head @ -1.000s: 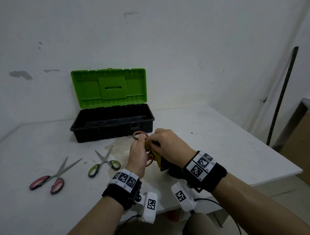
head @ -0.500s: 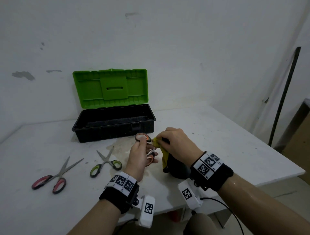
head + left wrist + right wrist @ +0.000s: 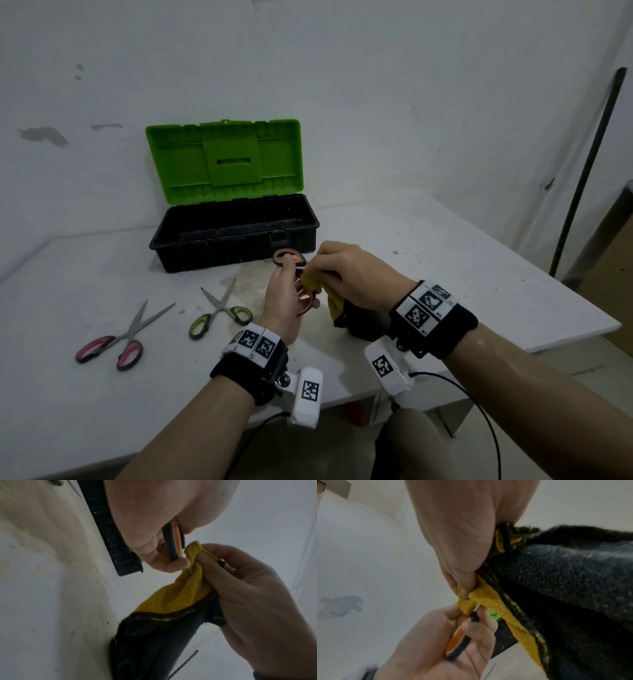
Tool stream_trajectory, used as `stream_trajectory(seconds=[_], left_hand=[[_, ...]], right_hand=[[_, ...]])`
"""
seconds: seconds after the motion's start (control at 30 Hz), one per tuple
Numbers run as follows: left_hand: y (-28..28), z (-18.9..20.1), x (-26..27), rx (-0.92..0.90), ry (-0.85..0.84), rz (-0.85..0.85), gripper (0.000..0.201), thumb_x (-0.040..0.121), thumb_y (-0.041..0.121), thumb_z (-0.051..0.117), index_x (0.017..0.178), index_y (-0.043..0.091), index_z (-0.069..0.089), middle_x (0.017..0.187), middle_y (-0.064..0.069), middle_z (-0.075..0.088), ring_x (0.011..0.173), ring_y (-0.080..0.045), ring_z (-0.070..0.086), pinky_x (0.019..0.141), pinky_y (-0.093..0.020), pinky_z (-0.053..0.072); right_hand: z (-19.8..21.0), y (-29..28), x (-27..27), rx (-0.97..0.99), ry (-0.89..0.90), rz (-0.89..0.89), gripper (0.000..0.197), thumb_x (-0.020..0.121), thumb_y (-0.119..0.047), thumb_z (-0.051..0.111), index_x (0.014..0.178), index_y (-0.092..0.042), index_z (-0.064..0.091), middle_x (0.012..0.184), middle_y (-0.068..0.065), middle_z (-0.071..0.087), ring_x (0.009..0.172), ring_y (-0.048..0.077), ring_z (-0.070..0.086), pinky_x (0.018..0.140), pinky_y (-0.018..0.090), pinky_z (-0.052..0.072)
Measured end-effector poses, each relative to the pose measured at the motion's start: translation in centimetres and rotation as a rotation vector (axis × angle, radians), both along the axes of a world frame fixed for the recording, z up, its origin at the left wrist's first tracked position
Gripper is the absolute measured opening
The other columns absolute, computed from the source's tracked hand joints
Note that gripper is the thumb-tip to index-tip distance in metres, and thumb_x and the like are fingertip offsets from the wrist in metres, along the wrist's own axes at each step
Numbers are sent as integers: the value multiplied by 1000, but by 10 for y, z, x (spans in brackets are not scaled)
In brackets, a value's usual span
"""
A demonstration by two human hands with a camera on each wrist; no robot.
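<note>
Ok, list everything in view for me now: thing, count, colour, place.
table: 1, white, fills the foreground
toolbox: 1, black with green lid, open, back of table
red-handled scissors: 1, red and black handles, flat on table, far left
green-handled scissors: 1, green and black handles, flat on table, right of those
orange-handled scissors: 1, orange and black handles, held above table centre
cloth: 1, yellow and black, held, yellow end against the held scissors
pole: 1, dark, leaning by the right wall
wrist bands: 2, black with white tags, one per wrist
left hand: 1, grips orange-handled scissors
right hand: 1, pinches cloth
</note>
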State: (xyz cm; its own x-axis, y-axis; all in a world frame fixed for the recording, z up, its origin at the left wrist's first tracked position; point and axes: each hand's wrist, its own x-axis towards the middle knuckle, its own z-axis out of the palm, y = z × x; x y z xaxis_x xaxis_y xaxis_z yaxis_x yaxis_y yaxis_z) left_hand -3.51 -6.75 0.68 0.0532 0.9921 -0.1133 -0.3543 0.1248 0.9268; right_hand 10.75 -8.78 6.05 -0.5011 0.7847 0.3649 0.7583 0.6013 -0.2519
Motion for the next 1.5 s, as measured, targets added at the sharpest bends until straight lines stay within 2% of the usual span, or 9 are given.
stream_trajectory(seconds=[0.1,0.2,0.5,0.7,0.9,1.1,1.27,1.4,1.5], left_hand=[[-1,0,1,-4,-2,-25,51,106,49,34,124,8,59,99,-17,67,71,-24,62,47,-30,47],[-2,0,-3,-5,-1,9,45,106,45,36,114,7,59,93,-12,63,67,-20,59,45,-28,44],[-2,-2,3,3,-10,10,41,106,43,38,109,7,57,82,-10,60,60,-20,56,46,-27,41],[0,-2,4,-5,-38,32,41,107,42,38,112,7,57,80,-8,57,57,-17,56,44,-27,41],[2,-4,5,-1,-67,57,40,107,40,40,113,3,55,70,-4,54,52,-17,52,40,-25,39],[1,-5,9,91,9,43,42,107,42,36,104,5,57,77,-12,60,60,-21,58,43,-29,42],[1,-2,3,45,-57,121,37,107,39,37,100,8,56,74,-6,49,56,-20,52,41,-27,40],[3,-5,6,66,-30,84,42,107,43,36,104,7,57,80,-12,57,59,-22,55,44,-29,43],[2,-7,10,84,-7,75,42,106,43,36,99,7,56,74,-12,57,57,-22,56,44,-30,43]], right_hand=[[-4,-2,-5,39,-137,43,20,96,-20,53,105,-22,71,99,4,57,88,23,56,69,40,51],[0,4,3,88,-202,3,19,93,-13,56,102,-20,72,95,5,56,86,26,56,67,41,49],[-13,-2,1,45,-58,-67,19,95,-20,55,100,-20,73,93,4,55,80,23,55,66,40,50],[-13,-4,9,62,33,-126,20,97,-24,54,102,-25,73,95,-1,57,80,17,57,67,30,49],[-20,0,16,60,132,-274,21,98,-23,53,105,-19,72,98,4,59,84,23,60,74,35,51],[-24,-11,-5,64,112,-166,20,98,-23,54,105,-15,71,95,6,60,81,22,60,72,34,50],[-29,-2,12,63,194,-325,19,97,-19,53,95,-15,71,89,4,57,77,22,55,70,40,50],[-29,-10,-2,102,196,-208,18,97,-20,55,101,-15,72,93,4,60,79,20,57,69,33,49],[-36,-10,-7,90,172,-185,18,97,-22,55,102,-16,72,93,5,59,79,21,58,68,32,49]])
